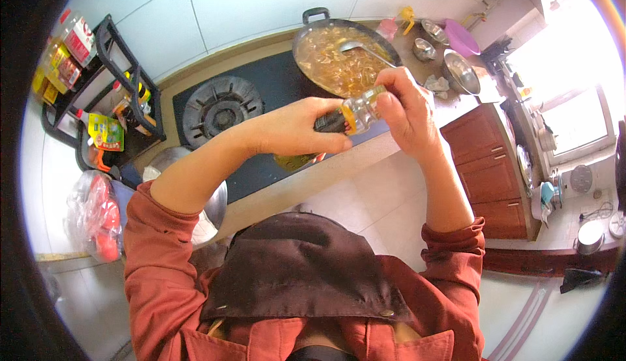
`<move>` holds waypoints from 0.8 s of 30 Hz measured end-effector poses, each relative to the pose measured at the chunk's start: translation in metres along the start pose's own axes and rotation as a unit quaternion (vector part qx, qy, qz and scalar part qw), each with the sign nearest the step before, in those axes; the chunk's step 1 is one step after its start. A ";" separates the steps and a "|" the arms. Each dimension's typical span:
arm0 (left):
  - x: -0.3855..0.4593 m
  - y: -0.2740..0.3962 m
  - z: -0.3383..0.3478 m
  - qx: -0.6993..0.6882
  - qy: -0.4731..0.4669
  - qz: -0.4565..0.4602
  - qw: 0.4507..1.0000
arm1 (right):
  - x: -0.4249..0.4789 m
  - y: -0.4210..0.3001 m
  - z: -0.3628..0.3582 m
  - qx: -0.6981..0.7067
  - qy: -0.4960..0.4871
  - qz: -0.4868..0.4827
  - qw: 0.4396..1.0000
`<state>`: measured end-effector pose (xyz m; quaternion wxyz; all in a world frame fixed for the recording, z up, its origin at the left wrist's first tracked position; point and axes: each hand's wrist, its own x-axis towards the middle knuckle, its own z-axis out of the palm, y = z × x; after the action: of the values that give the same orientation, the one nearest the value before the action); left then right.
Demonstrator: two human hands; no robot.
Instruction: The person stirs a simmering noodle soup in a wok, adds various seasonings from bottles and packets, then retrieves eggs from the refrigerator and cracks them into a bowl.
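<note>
Both hands meet on a small glass spice jar tilted over the front edge of the cooktop. My left hand grips its dark lower end, which has a yellow band beside it. At the jar's other end, the fingers of my right hand close around its top. Just beyond the hands, a black wok holds a brothy stew with a metal ladle resting in it. Partly hidden under my left hand lies a yellowish-green item; what it is cannot be made out.
An unused gas burner is left of the wok. A black rack with bottles stands at the far left, above a steel bowl. Metal bowls and a purple basin sit right of the wok.
</note>
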<state>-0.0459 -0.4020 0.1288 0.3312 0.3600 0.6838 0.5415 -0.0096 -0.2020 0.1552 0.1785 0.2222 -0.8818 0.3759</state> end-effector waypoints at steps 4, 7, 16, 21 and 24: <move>-0.015 -0.017 -0.001 -0.059 -0.019 -0.069 0.996 | -0.004 0.003 0.026 0.051 -0.010 0.024 0.998; -0.022 -0.030 0.003 -0.101 0.004 -0.079 0.992 | -0.001 0.006 0.037 0.082 -0.039 0.048 0.995; -0.029 -0.048 0.010 0.156 0.227 0.056 0.960 | -0.010 0.034 0.040 0.365 -0.133 0.140 0.911; -0.026 -0.053 0.014 0.374 0.307 0.104 0.869 | -0.021 0.034 0.044 0.427 -0.120 0.169 0.880; -0.028 -0.048 0.011 0.455 0.291 0.106 0.835 | -0.023 0.039 0.044 0.380 -0.110 0.126 0.910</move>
<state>-0.0282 -0.4280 0.0812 -0.1437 0.3661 0.8754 0.2811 -0.0174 -0.2051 0.0928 -0.0664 0.2006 -0.7066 0.6753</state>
